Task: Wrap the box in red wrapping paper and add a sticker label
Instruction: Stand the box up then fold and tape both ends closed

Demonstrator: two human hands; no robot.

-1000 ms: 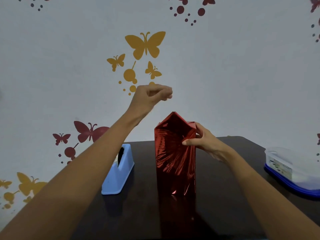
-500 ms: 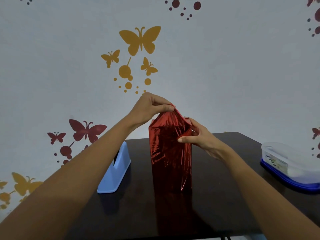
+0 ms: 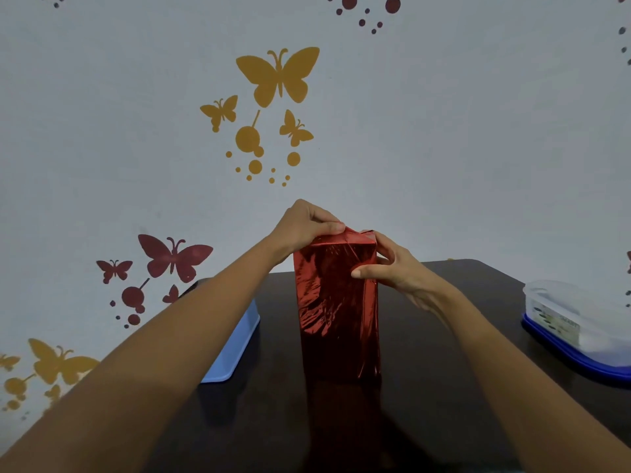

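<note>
A tall box covered in shiny red wrapping paper (image 3: 336, 308) stands upright in the middle of the dark table (image 3: 426, 404). My left hand (image 3: 305, 225) rests on the box's top left, its thumb and fingers pressing the folded paper flap flat. My right hand (image 3: 392, 268) grips the upper right side of the box, thumb across the front face and fingers behind the top right corner. The top of the box is mostly hidden by my hands. No sticker label is in view.
A light blue tape dispenser (image 3: 235, 346) sits on the table to the left of the box, partly behind my left forearm. A clear plastic container with a blue base (image 3: 577, 332) stands at the right edge. A wall with butterfly decals rises behind the table.
My left hand came down from the air onto the top of the box. The peaked paper flap has been pushed down flat. My right hand stays on the upper right side.
</note>
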